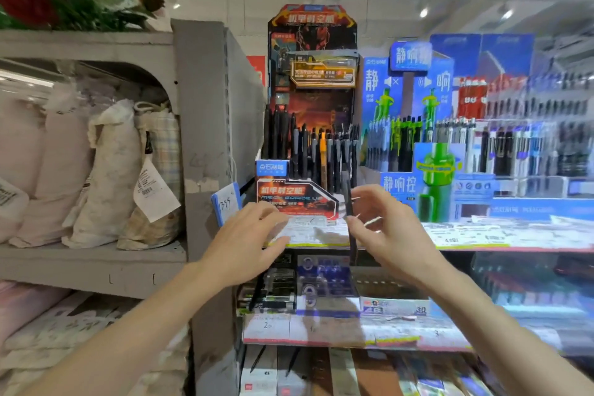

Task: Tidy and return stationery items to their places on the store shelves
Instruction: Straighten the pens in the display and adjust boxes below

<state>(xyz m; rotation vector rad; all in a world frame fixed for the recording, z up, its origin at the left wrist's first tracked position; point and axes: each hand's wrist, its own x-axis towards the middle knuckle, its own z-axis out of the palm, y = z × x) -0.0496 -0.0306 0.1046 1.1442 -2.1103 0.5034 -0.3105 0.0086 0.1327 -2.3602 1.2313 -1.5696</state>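
The right hand point(382, 222) pinches a thin black pen point(348, 199) between thumb and fingers and holds it standing up, tip down, just in front of the red and black pen display point(299, 193). It is most likely held upright like this so it can slide down among the other pens point(318, 151), which all stand up in rows in that display. The left hand point(254, 235) holds nothing; its fingers are spread loose and bent, just beside the low front of the display and over the paper price strip point(308, 235) on the shelf edge. It may be there to keep the display steady, but it is hard to tell if it touches it. To the right stands a blue pen display point(414, 125) with green figures, full of more pens. To the left, a grey shelf point(96, 254) holds soft bags point(106, 170) with paper tags. Much of the view is blurry, so the small words and prices cannot be read well. The low end of the pen fades into the dark shelf below. The things on the lower shelves are smeared and hard to name, and the right side is cut off by the picture edge.
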